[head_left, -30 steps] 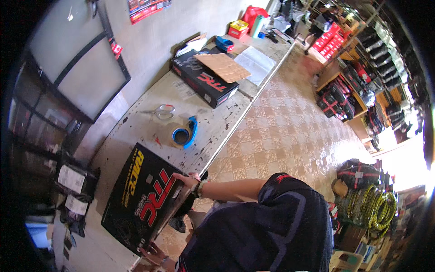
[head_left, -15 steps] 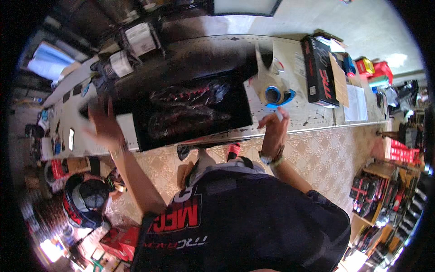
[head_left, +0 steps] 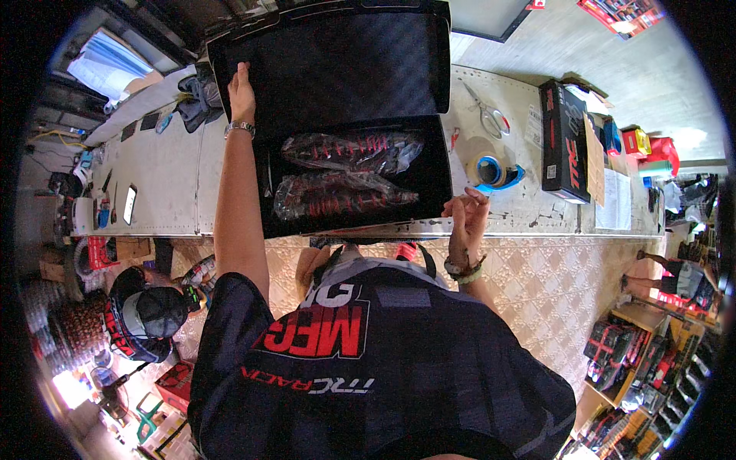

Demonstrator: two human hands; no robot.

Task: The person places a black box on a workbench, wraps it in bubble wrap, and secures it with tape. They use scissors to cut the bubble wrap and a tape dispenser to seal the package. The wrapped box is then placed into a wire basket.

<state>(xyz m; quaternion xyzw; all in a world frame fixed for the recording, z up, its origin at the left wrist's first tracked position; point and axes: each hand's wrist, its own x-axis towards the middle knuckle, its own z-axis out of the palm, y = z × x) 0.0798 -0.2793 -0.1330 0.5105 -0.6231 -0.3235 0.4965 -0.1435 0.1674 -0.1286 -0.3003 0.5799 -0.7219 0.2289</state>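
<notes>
An open black cardboard box (head_left: 437,176) sits at the table's near edge, its lid (head_left: 337,69) raised at the back. Inside lie two shock absorbers with red coils, one behind the other, each wrapped in clear plastic: the far one (head_left: 353,151) and the near one (head_left: 345,195). My left hand (head_left: 242,100) rests against the lid's left edge, its fingers stretched upward. By the box's front right corner is my right hand (head_left: 466,215), fingers loosely bent and apart; whether they touch the box I cannot tell.
Right of the box are a tape roll in a blue dispenser (head_left: 494,172), scissors (head_left: 487,111), another black box (head_left: 563,146) and papers (head_left: 613,199). A phone (head_left: 130,205) lies at the left. Someone in a cap (head_left: 157,313) is low at left; another person (head_left: 682,280) stands far right.
The lid, a low blur before, now stands raised. My left hand has moved up and right onto its left edge. My right hand has come closer to the box's corner. The view has shifted.
</notes>
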